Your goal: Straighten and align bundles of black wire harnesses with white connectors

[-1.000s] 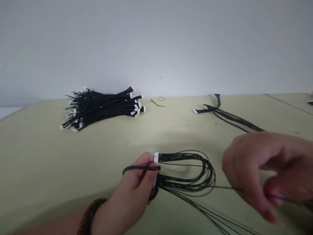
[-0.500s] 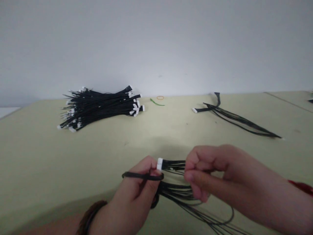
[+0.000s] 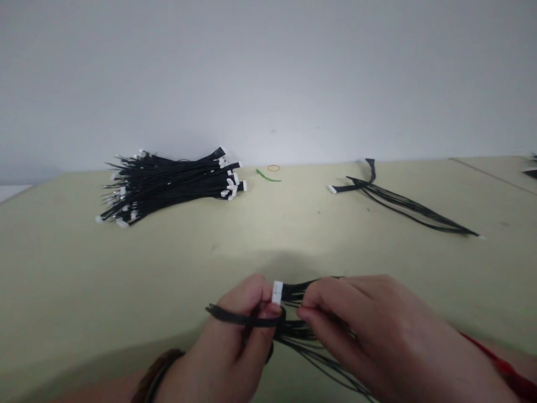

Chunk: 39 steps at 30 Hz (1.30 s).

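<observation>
Bare left hand (image 3: 235, 336) and bare right hand (image 3: 377, 330), both adorned at the wrist.
A thick, rounded brown band (image 3: 152, 370) with a rough, braided look circles the left one, a slimmer black band (image 3: 162, 374) lying alongside it; at the near right, a red band (image 3: 499, 366) shows, thin at its far end and wider nearer, its finer detail blurred.

No readable text, labels or numbers.

L grip (image 3: 232, 336) & R grip (image 3: 373, 327) both pinching (v. close tog.).
</observation>
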Available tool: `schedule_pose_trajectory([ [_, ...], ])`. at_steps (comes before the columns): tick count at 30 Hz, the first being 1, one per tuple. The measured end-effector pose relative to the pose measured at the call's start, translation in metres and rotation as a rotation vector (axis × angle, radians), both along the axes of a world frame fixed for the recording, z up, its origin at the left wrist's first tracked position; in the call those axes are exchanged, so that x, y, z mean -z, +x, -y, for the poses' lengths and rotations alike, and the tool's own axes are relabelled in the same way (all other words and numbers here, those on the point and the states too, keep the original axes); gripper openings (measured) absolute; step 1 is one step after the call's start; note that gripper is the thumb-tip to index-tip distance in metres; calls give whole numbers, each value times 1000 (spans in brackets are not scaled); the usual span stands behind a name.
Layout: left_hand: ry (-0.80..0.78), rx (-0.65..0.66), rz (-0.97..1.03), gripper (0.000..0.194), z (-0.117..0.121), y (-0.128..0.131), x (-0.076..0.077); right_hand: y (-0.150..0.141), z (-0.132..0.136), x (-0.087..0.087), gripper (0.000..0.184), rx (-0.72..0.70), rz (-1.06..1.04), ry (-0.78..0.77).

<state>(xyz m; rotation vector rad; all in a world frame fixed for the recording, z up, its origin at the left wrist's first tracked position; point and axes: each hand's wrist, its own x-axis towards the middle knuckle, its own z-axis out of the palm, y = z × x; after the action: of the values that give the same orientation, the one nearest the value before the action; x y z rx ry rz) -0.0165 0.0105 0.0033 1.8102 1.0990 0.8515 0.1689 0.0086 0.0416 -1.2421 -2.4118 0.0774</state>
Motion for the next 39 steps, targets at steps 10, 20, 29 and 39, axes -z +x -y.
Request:
schedule_pose_trajectory([
  [10, -181, -5, 113, 21, 3, 2, 0, -2, -1, -4, 17, -68, 30, 66],
  [20, -234, -16, 172, 22, 3, 2, 2, 4, 0, -1, 17, -91, -7, 68],
  [29, -142, 37, 90, 19, 5, -1, -2, -3, -2, 1, 17, -138, 53, 39],
  [39, -365, -223, 236, 21, -10, 10, 3, 30, 14, -8, 12, -78, 202, 325],
])
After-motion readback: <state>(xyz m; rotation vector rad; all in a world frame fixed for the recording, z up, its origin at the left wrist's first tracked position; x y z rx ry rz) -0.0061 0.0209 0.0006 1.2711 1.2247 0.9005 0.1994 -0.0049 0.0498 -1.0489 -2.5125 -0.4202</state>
